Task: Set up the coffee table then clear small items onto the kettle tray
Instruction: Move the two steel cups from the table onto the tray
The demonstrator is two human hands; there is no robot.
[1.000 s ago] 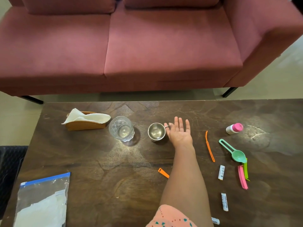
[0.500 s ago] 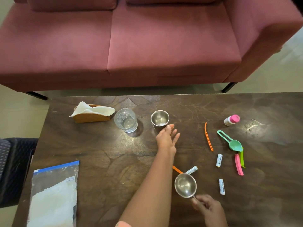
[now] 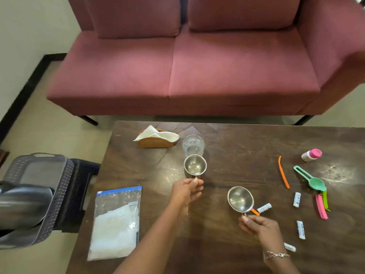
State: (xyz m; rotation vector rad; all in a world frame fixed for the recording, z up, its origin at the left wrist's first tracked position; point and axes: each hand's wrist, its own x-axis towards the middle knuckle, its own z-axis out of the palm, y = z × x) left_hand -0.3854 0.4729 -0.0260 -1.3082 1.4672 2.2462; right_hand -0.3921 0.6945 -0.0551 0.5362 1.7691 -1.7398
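Below the sofa [image 3: 177, 76], counter [image 3: 237, 147]: dark wood. We judge the set-up step is in hand and clearing has not yet begun.
Kettle tray [image 3: 63, 186]: grey with a perforated rim, on a dark stool [image 3: 83, 175] left of the counter and off it. A shiny vessel [image 3: 21, 206], likely the kettle, lies in it.
Zip bag [image 3: 116, 220]: flat at the near-left corner, white contents.
Napkin holder [image 3: 156, 144]: far left, a white napkin [image 3: 158, 134] in it.
Glass [image 3: 193, 144]: upright beside the holder. We cannot tell its contents.
Left hand [image 3: 186, 191]: pinches the handle of the far steel cup [image 3: 195, 166], which sits just this side of the glass and looks empty.
Right hand [image 3: 258, 227]: pinches the handle of the near steel cup [image 3: 240, 199], which is tilted and empty.
Next move: we reckon both cups want setting down upright by the glass.
To clear: orange strip [image 3: 283, 173], green scoop [image 3: 314, 179], pink-capped bottle [image 3: 311, 155] and sachets [image 3: 296, 199], all on the right, well apart from the tray.
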